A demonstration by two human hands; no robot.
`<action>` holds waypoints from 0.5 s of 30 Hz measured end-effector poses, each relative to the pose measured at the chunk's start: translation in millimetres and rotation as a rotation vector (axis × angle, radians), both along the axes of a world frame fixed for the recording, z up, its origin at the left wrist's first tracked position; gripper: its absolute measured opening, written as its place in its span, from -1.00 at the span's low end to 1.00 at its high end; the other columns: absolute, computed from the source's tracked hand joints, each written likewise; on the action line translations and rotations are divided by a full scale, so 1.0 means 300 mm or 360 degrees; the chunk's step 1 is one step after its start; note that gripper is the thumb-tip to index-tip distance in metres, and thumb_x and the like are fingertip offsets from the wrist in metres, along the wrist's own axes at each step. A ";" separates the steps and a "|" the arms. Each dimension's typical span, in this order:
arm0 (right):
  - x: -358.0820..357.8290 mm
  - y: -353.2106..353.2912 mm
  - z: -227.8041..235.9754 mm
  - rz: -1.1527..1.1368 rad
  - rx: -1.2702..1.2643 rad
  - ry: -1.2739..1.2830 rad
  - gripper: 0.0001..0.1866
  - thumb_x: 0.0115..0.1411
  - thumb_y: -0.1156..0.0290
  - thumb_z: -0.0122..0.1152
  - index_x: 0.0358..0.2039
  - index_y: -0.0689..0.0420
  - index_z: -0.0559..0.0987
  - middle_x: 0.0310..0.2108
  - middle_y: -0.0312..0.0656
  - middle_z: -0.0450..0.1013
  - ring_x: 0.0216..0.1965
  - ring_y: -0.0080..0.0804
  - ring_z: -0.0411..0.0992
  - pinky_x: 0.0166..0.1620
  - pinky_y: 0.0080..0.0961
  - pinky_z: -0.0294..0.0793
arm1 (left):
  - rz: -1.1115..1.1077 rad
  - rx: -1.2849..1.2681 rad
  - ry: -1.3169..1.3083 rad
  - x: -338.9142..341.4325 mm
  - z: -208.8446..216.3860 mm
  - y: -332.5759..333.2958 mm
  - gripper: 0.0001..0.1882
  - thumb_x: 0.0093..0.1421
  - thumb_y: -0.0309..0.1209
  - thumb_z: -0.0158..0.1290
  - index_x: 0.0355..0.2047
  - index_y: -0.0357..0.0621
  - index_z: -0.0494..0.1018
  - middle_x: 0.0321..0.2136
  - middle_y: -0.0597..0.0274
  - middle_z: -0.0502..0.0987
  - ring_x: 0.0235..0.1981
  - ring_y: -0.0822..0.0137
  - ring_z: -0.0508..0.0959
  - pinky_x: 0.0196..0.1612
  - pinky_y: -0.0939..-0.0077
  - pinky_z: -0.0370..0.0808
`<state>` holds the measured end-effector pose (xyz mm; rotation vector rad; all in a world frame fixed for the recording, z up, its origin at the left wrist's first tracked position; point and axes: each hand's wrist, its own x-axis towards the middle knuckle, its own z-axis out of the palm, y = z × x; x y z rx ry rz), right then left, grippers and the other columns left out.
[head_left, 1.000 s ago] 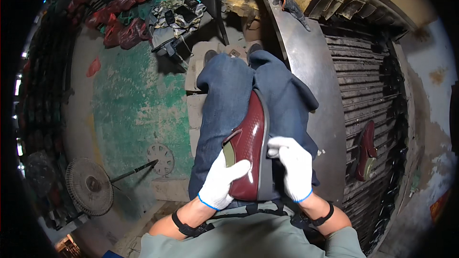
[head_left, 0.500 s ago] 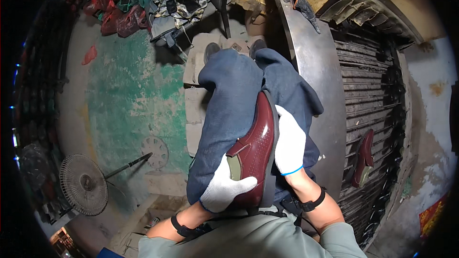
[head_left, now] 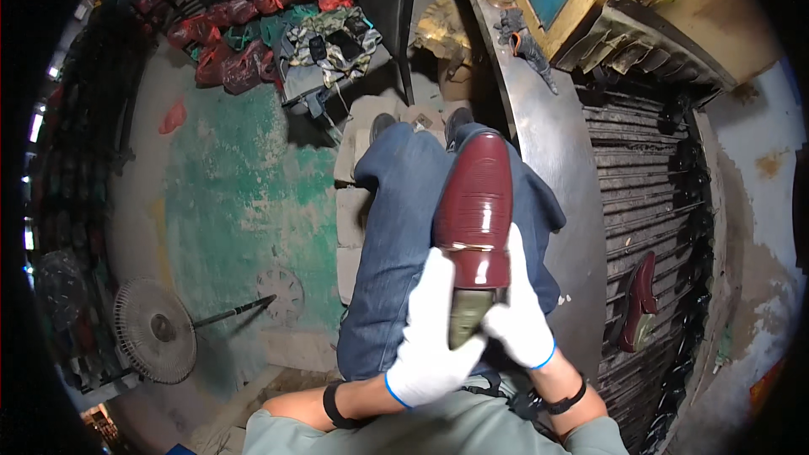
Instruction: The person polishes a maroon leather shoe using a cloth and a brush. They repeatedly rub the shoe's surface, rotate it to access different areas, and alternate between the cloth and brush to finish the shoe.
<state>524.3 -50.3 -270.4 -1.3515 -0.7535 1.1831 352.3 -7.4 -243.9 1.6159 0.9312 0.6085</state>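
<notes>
Between my two white-gloved hands is a glossy maroon dress shoe (head_left: pixel 477 194), its top facing up and its toe pointing away from me above my knees. An olive-green shoe last (head_left: pixel 468 317) fills its opening. My left hand (head_left: pixel 430 333) wraps the left side and the heel end, thumb near the last. Along the right side my right hand (head_left: pixel 521 316) presses with its fingers stretched forward, its thumb near the heel. The sole and heel are hidden beneath. A second maroon shoe (head_left: pixel 640 299), also with a green last, lies on the slatted rack to the right.
A metal bench (head_left: pixel 560 160) runs close along my right side, with a dark glove (head_left: pixel 533 59) on it. Beyond it is the dark slatted rack (head_left: pixel 645 177). A standing fan (head_left: pixel 156 329) is at left. Red plastic bags (head_left: pixel 244 67) and a cloth-covered stool (head_left: pixel 333 46) lie ahead.
The shoe has been turned from its side to top-up and raised away from me. Both hands have shifted to grip its two sides near the opening.
</notes>
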 end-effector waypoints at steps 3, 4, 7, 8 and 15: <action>0.054 0.033 0.037 -0.0144 -0.0036 0.0298 0.33 0.13 0.48 0.64 0.69 0.21 -0.15 0.48 -0.01 0.33 0.38 -0.27 0.43 0.40 -0.28 0.50 | -0.0350 0.0467 0.0020 0.017 0.030 -0.023 0.11 0.15 -0.42 0.42 0.60 -0.38 0.05 0.57 -0.46 0.08 0.60 -0.39 0.13 0.60 -0.16 0.15; 0.089 0.018 -0.002 -0.0178 -0.0029 0.0650 0.21 0.16 0.49 0.58 0.66 0.22 -0.03 0.44 -0.01 0.38 0.35 -0.25 0.48 0.38 -0.24 0.55 | -0.0365 0.0443 -0.0009 0.019 0.029 0.007 0.03 0.14 -0.43 0.41 0.56 -0.34 0.15 0.55 -0.42 0.15 0.57 -0.35 0.21 0.57 -0.13 0.21; 0.127 -0.039 -0.089 -0.0202 -0.0048 0.1301 -0.18 0.22 0.42 0.33 0.50 0.27 0.35 0.34 0.13 0.52 0.27 0.04 0.59 0.36 -0.03 0.62 | -0.0062 0.0699 -0.0039 0.032 0.009 0.107 -0.20 0.17 -0.52 0.36 0.43 -0.26 0.37 0.40 -0.21 0.42 0.36 -0.12 0.52 0.40 0.07 0.47; 0.130 -0.056 -0.109 -0.0224 -0.0076 0.1549 -0.19 0.24 0.45 0.31 0.51 0.26 0.33 0.34 0.12 0.51 0.27 0.04 0.59 0.35 -0.02 0.64 | 0.0052 0.0482 -0.0048 0.041 -0.007 0.135 -0.22 0.21 -0.55 0.33 0.44 -0.25 0.35 0.32 -0.12 0.46 0.28 -0.01 0.56 0.34 0.13 0.51; 0.114 -0.075 -0.120 -0.0013 -0.0009 0.2114 -0.12 0.23 0.49 0.33 0.55 0.28 0.25 0.43 0.18 0.42 0.32 0.08 0.55 0.40 0.00 0.60 | 0.0195 -0.0408 -0.0085 0.159 -0.100 0.282 -0.43 0.47 -0.45 0.22 0.43 -0.24 0.38 -0.22 0.29 0.50 -0.35 0.49 0.56 -0.14 0.45 0.61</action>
